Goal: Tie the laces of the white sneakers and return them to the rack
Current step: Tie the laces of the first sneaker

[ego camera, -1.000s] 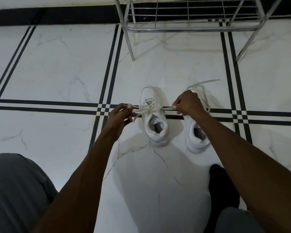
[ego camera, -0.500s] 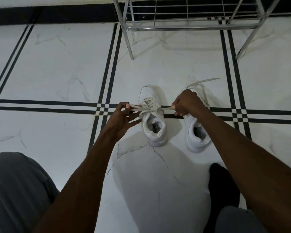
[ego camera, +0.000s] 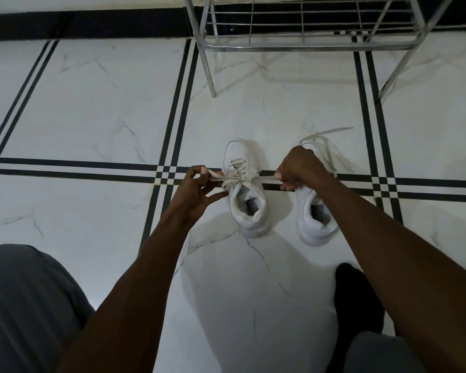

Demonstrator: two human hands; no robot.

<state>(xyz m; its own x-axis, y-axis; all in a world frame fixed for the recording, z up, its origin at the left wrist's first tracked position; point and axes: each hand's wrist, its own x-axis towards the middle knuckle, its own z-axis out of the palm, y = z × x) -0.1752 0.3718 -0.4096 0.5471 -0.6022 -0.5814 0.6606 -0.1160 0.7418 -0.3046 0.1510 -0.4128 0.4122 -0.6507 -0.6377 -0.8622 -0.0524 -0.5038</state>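
Note:
Two white sneakers stand side by side on the marble floor, toes pointing away from me. The left sneaker (ego camera: 249, 200) has its laces (ego camera: 237, 176) pulled out sideways. My left hand (ego camera: 197, 191) pinches one lace end just left of the shoe, lower fingers spread. My right hand (ego camera: 299, 168) is closed on the other lace end to the shoe's right. It covers the front of the right sneaker (ego camera: 316, 219), whose loose lace (ego camera: 326, 134) trails off behind my hand. The metal shoe rack (ego camera: 304, 45) stands at the top of the view.
The rack's legs (ego camera: 210, 74) rest on the floor a short way beyond the shoes. A dark skirting (ego camera: 86, 24) runs along the wall. My grey-clad knees are at bottom left and bottom right, with my black-socked foot (ego camera: 357, 297) near the right sneaker.
My left hand has shifted closer to the left sneaker and its lower fingers have spread. My right hand keeps its grip in about the same place.

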